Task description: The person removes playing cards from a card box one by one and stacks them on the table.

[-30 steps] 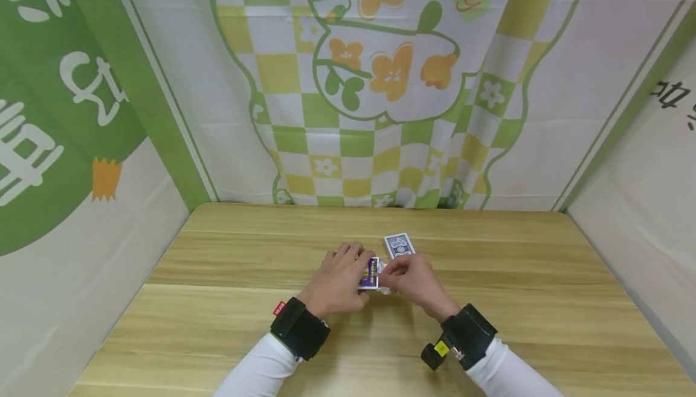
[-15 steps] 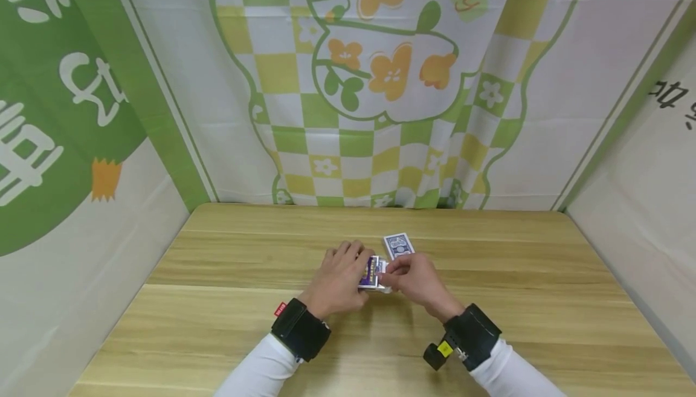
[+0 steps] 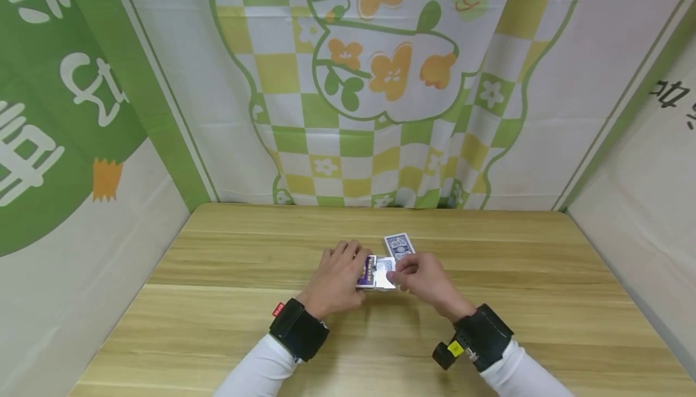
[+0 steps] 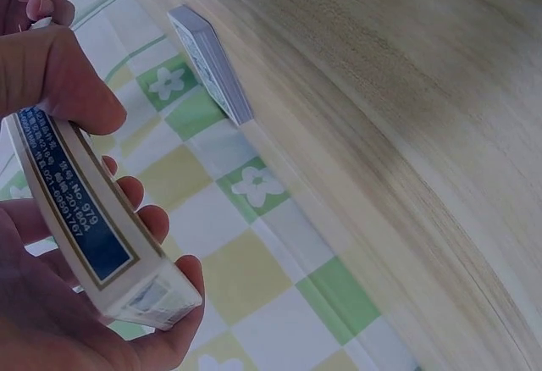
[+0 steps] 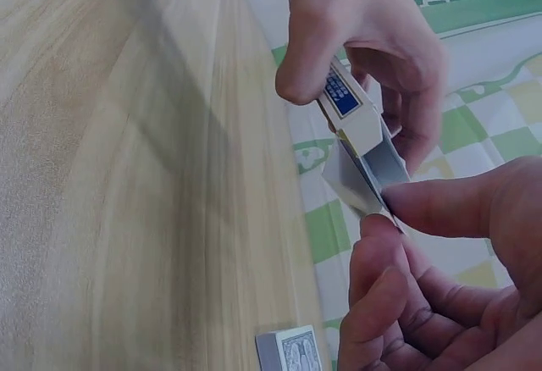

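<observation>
My left hand (image 3: 337,279) grips a card box (image 3: 367,271), purple with yellow print on top. Its blue side panel shows in the left wrist view, with thumb and fingers on opposite sides of the box. Out of the box's open right end sticks a shiny playing card (image 3: 385,276) with a pale blue pattern; whether more cards lie under it I cannot tell. The thumb and forefinger of my right hand (image 3: 426,279) pinch its outer end. A white end flap (image 5: 343,178) stands out from the box in the right wrist view.
A deck of blue-backed playing cards (image 3: 398,245) lies on the wooden table (image 3: 228,252), just behind my right hand. Patterned green and white cloth (image 3: 348,143) hangs along the table's far edge, with more cloth on both sides.
My right hand has shifted to the right with the playing card, so more of it shows outside the box. The left hand and the box have barely moved.
</observation>
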A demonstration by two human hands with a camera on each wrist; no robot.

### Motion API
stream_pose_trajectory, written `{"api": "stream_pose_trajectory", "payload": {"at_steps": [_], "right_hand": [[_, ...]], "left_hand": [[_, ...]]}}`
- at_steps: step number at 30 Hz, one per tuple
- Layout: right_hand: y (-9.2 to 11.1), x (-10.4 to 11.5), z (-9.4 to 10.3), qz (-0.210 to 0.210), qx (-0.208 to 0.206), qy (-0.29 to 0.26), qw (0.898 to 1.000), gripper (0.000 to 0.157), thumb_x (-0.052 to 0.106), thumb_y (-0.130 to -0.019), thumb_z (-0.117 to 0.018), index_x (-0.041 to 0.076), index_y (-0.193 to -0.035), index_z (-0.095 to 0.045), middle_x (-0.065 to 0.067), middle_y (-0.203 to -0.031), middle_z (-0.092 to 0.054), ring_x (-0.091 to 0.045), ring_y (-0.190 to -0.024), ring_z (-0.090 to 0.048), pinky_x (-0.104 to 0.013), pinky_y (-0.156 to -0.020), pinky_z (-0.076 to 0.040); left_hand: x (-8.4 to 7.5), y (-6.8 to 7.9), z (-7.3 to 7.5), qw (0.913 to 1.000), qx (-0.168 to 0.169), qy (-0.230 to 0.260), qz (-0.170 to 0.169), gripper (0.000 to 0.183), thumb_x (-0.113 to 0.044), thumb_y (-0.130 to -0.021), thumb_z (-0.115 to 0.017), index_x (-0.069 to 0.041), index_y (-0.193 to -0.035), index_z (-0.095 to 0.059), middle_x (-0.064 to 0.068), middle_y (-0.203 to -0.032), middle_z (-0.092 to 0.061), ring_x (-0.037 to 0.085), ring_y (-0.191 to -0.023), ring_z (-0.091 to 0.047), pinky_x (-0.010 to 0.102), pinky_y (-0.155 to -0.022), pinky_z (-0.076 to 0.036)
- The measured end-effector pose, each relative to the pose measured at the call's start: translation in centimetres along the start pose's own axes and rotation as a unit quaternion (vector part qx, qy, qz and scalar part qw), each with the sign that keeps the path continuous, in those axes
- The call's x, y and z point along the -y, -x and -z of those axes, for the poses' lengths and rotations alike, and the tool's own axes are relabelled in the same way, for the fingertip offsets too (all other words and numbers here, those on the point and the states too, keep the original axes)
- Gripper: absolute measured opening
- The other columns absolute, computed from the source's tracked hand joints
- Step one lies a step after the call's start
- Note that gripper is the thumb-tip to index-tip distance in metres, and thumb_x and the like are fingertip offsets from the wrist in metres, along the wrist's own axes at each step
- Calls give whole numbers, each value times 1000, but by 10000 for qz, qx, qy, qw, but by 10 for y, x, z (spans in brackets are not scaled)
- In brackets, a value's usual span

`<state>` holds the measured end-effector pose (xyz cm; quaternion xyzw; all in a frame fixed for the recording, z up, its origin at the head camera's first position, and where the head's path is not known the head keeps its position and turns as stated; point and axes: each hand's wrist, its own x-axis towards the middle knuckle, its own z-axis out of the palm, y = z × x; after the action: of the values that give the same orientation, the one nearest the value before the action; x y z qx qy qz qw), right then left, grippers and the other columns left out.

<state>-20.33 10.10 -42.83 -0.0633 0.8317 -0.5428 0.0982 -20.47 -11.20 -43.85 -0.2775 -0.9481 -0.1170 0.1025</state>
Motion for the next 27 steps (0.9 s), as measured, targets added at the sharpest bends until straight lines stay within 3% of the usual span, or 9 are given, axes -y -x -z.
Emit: {"api": "stream_pose_trajectory", "payload": {"at_steps": [12, 19, 23, 27], "right_hand": [[2, -1, 10, -58, 338, -109, 9994, 13, 11, -93, -70, -1, -95, -65, -9, -82, -66, -21, -74, -63, -36, -66, -51], [2, 0, 12, -32, 189, 157, 9997, 17, 10, -93, -70, -2, -104, -68, -9, -88, -66, -20, -76, -62, -35, -67, -52], [0, 2, 12, 361, -141, 657, 9971, 26, 10, -88, -75, -3, -109, -67, -9, -91, -67, -20, -78, -62, -32, -65, -52], [-1, 7, 13, 1002, -300, 1325, 9856, 34, 12, -84, -81, -2, -112, -67, -11, -99, -69, -23, -87, -64, -34, -72, -55]], "left_hand": [[2, 0, 0, 10000, -55, 72, -9, 68, -18, -66, -85, -10, -128, -58, 7, -117, -55, 28, -110, -51, 51, -90, -48], [2, 1, 2, 10000, -27, 77, 9, 69, -19, -66, -85, -11, -129, -58, 6, -118, -54, 28, -110, -51, 51, -91, -47], [2, 1, 2, 10000, 14, 81, 35, 68, -20, -67, -85, -11, -129, -58, 7, -117, -54, 27, -110, -50, 52, -92, -47], [3, 2, 1, 10000, 36, 57, 49, 68, -21, -67, -85, -11, -129, -58, 6, -118, -53, 27, -111, -50, 51, -93, -47]]}}
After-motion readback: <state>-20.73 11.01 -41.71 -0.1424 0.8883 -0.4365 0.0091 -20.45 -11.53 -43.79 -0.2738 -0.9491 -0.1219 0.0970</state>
